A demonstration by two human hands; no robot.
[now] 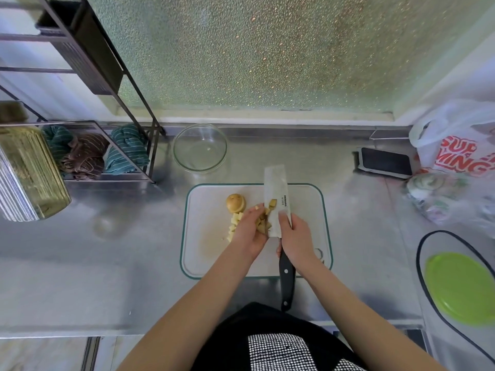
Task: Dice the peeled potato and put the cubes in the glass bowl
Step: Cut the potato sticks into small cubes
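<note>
Right over the white cutting board [302,210] now, which sits in the middle of the steel counter [107,277], its near edge close to the counter's front edge. The right hand [296,241] is wrapped around the cleaver [277,199] where blade meets black handle, forefinger stretched onto the flat of the blade, and the blade lies almost flat, pointing to the board's far edge. The left hand [250,228] is cupped, fingers curled against a heap of potato cubes [263,219], pressing them onto the blade's left side. 1 or 2 cubes already ride on the steel. More cubes [233,223] lie loose on the board just left of that hand, and an uncut end piece of potato [235,202], rounded, rests toward the board's far-left corner. The glass bowl [199,148] stands on the counter beyond the board's far-left corner, near the back edge, nothing visible inside it. Off at the counter's right side: a dark phone [384,162] near the back edge, a printed plastic bag [455,145] beside it, and a green lid [460,287] toward the front-right corner.
</note>
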